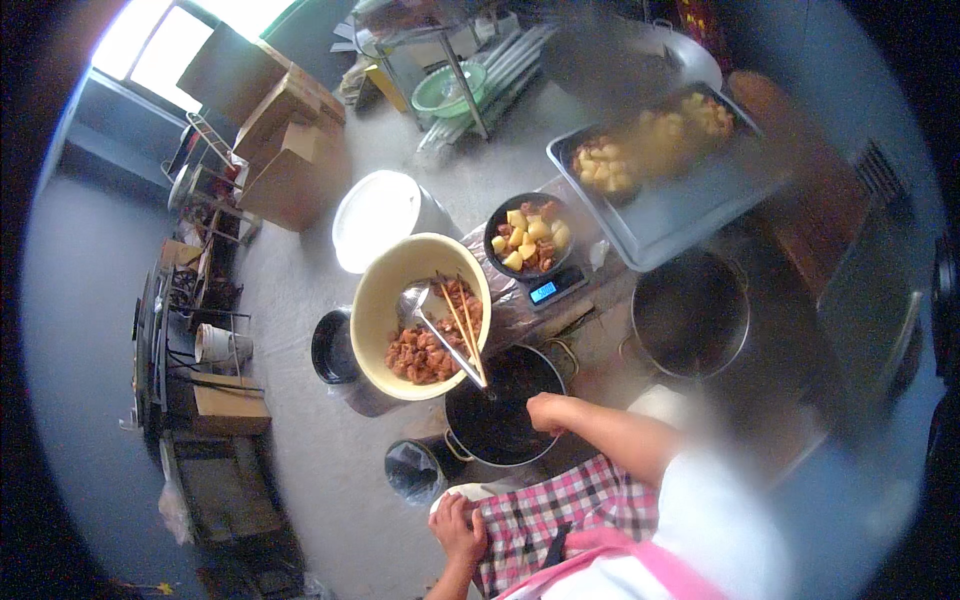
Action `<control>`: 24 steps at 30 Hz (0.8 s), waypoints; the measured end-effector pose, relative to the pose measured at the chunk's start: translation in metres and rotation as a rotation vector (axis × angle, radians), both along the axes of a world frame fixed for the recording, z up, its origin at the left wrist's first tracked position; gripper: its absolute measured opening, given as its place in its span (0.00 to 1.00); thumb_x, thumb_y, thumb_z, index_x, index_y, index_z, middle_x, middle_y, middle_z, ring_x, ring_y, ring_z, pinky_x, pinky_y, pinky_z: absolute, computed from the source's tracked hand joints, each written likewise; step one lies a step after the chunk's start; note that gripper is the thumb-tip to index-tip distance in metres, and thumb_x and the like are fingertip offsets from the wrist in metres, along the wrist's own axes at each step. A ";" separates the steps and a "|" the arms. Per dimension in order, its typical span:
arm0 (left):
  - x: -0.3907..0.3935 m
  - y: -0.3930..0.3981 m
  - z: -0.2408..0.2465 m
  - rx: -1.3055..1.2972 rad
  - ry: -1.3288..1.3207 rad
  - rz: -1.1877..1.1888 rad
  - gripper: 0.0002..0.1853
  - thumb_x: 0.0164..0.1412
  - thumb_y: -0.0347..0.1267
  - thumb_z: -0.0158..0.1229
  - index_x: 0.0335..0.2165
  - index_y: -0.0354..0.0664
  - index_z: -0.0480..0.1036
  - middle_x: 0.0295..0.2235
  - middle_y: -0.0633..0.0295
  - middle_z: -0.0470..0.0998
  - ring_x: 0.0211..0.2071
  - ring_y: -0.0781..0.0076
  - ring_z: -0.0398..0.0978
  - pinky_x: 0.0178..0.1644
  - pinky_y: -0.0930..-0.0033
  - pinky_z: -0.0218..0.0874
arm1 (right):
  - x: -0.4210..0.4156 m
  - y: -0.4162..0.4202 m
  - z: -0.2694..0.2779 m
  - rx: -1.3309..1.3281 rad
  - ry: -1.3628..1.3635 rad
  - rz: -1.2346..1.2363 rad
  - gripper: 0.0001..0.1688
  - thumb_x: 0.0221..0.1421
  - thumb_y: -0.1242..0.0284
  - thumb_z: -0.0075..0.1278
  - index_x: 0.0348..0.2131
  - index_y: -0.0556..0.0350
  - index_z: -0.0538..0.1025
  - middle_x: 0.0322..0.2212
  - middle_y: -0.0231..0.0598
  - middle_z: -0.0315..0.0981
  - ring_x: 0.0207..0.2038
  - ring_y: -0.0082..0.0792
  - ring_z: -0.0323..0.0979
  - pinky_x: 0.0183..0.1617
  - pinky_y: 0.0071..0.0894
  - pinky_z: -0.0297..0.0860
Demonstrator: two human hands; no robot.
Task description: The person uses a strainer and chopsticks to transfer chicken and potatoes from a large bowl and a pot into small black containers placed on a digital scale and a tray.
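My right hand [551, 414] is curled above the near rim of a dark two-handled pot [480, 427]; whether its fingers hold anything is hidden. On my knee, over the pink, black and white checked apron [555, 491], rests my left hand [459, 526], with nothing in it. A cream plastic basin [375, 322] overlaps the pot's far side. It holds browned meat chunks [424, 356], a metal ladle [450, 341] and wooden chopsticks [466, 322] leaning over the rim. Beyond, a black bowl [491, 259] of potato chunks and meat sits on a digital scale [556, 288] with a lit display.
A metal tray [675, 221] at right carries several potato-and-meat portions, partly blurred. Near it stands another large pot [690, 319]. Around the basin are a white lidded bucket [379, 217], a black container [330, 346] and a bag-lined bin [415, 472]. Cardboard boxes [289, 150] stand farther back.
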State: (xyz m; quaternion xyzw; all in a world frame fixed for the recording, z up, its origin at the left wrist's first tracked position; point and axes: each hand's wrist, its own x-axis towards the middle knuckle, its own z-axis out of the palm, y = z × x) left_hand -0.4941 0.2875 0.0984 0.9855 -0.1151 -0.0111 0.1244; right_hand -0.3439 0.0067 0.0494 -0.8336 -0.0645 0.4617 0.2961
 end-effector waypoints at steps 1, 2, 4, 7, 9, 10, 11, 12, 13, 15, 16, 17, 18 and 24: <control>0.002 -0.006 0.002 -0.029 0.020 -0.005 0.17 0.48 0.36 0.56 0.38 0.41 0.69 0.45 0.57 0.70 0.54 0.58 0.61 0.55 0.54 0.44 | 0.003 -0.005 0.001 -0.015 -0.052 0.036 0.08 0.40 0.80 0.49 0.23 0.66 0.78 0.25 0.51 0.76 0.28 0.43 0.77 0.31 0.38 0.73; 0.002 -0.013 0.005 -0.057 0.042 -0.012 0.17 0.48 0.36 0.56 0.38 0.41 0.69 0.45 0.57 0.70 0.54 0.58 0.61 0.55 0.54 0.43 | 0.010 -0.010 -0.011 -0.003 0.012 0.019 0.12 0.38 0.80 0.49 0.28 0.64 0.79 0.30 0.51 0.76 0.33 0.43 0.77 0.34 0.40 0.72; 0.010 -0.022 0.011 -0.077 0.055 -0.018 0.16 0.49 0.34 0.55 0.38 0.40 0.70 0.42 0.55 0.72 0.50 0.55 0.64 0.54 0.55 0.47 | 0.017 -0.020 -0.009 0.001 -0.113 0.032 0.12 0.41 0.78 0.47 0.28 0.64 0.78 0.30 0.51 0.76 0.34 0.44 0.76 0.36 0.39 0.72; 0.043 -0.042 0.020 -0.461 0.172 0.206 0.14 0.50 0.32 0.54 0.37 0.38 0.70 0.39 0.53 0.72 0.45 0.54 0.68 0.51 0.58 0.53 | 0.034 -0.036 -0.012 0.005 -0.147 0.025 0.16 0.43 0.73 0.46 0.33 0.62 0.78 0.36 0.51 0.75 0.40 0.45 0.74 0.43 0.41 0.69; 0.084 -0.083 0.039 -0.329 -0.047 -0.042 0.10 0.54 0.26 0.50 0.37 0.34 0.69 0.38 0.54 0.71 0.40 0.62 0.70 0.46 0.66 0.61 | 0.047 -0.063 -0.006 -0.022 -0.080 -0.015 0.17 0.45 0.71 0.46 0.34 0.61 0.78 0.37 0.50 0.74 0.41 0.45 0.73 0.44 0.42 0.69; 0.106 -0.104 0.043 -0.399 -0.060 -0.050 0.11 0.55 0.26 0.48 0.38 0.33 0.69 0.38 0.54 0.71 0.40 0.62 0.69 0.47 0.65 0.59 | 0.049 -0.075 -0.019 -0.018 -0.102 -0.086 0.20 0.48 0.66 0.46 0.36 0.61 0.77 0.39 0.50 0.74 0.43 0.45 0.72 0.46 0.43 0.68; 0.128 -0.122 0.058 -0.417 -0.093 -0.103 0.12 0.55 0.26 0.48 0.39 0.33 0.68 0.39 0.53 0.71 0.42 0.63 0.68 0.49 0.65 0.57 | 0.055 -0.077 -0.015 -0.015 -0.121 -0.175 0.22 0.50 0.62 0.46 0.37 0.62 0.77 0.40 0.52 0.73 0.44 0.46 0.72 0.47 0.43 0.67; 0.153 -0.153 0.072 -0.514 -0.086 -0.126 0.12 0.57 0.27 0.47 0.40 0.34 0.68 0.40 0.54 0.71 0.44 0.64 0.67 0.51 0.66 0.56 | 0.058 -0.088 -0.001 -0.038 -0.181 -0.253 0.22 0.51 0.61 0.46 0.37 0.62 0.76 0.39 0.53 0.73 0.43 0.48 0.72 0.47 0.43 0.67; 0.181 -0.169 0.071 -0.603 -0.061 -0.117 0.13 0.54 0.25 0.49 0.41 0.33 0.68 0.40 0.52 0.71 0.43 0.63 0.68 0.51 0.65 0.55 | 0.061 -0.096 0.009 -0.057 -0.244 -0.335 0.23 0.51 0.60 0.46 0.37 0.63 0.75 0.37 0.54 0.73 0.42 0.50 0.72 0.46 0.44 0.67; 0.238 -0.208 0.059 -0.788 0.064 -0.097 0.13 0.58 0.26 0.48 0.43 0.34 0.67 0.38 0.57 0.69 0.39 0.70 0.67 0.47 0.69 0.57 | 0.064 -0.109 -0.007 -0.063 -0.455 -0.738 0.21 0.51 0.61 0.47 0.34 0.63 0.74 0.34 0.55 0.73 0.39 0.51 0.72 0.44 0.47 0.67; 0.263 -0.235 0.054 -0.973 0.105 -0.099 0.13 0.59 0.27 0.49 0.43 0.34 0.67 0.39 0.59 0.69 0.38 0.72 0.66 0.46 0.71 0.57 | 0.068 -0.111 -0.015 -0.013 -0.595 -0.901 0.19 0.52 0.63 0.47 0.34 0.64 0.71 0.33 0.56 0.71 0.38 0.54 0.70 0.43 0.49 0.67; 0.288 -0.258 0.053 -0.905 0.007 -0.231 0.14 0.58 0.26 0.51 0.43 0.33 0.67 0.39 0.59 0.68 0.38 0.72 0.67 0.46 0.71 0.57 | 0.075 -0.113 -0.031 0.139 -0.727 -1.038 0.20 0.53 0.66 0.48 0.39 0.66 0.70 0.37 0.53 0.70 0.40 0.50 0.71 0.45 0.47 0.66; 0.310 -0.280 0.052 -0.682 -0.041 -0.185 0.15 0.58 0.29 0.51 0.43 0.32 0.66 0.40 0.56 0.68 0.42 0.68 0.67 0.49 0.69 0.57 | 0.081 -0.112 -0.043 0.496 -0.652 -1.241 0.23 0.52 0.66 0.50 0.43 0.67 0.69 0.42 0.52 0.67 0.43 0.47 0.69 0.48 0.43 0.64; 0.451 -0.303 -0.040 -0.524 0.165 0.034 0.27 0.58 0.42 0.48 0.49 0.30 0.63 0.48 0.43 0.64 0.51 0.51 0.63 0.55 0.61 0.53 | 0.100 -0.108 -0.048 1.318 -0.397 -1.599 0.33 0.55 0.70 0.49 0.57 0.58 0.58 0.55 0.35 0.56 0.51 0.23 0.59 0.52 0.27 0.60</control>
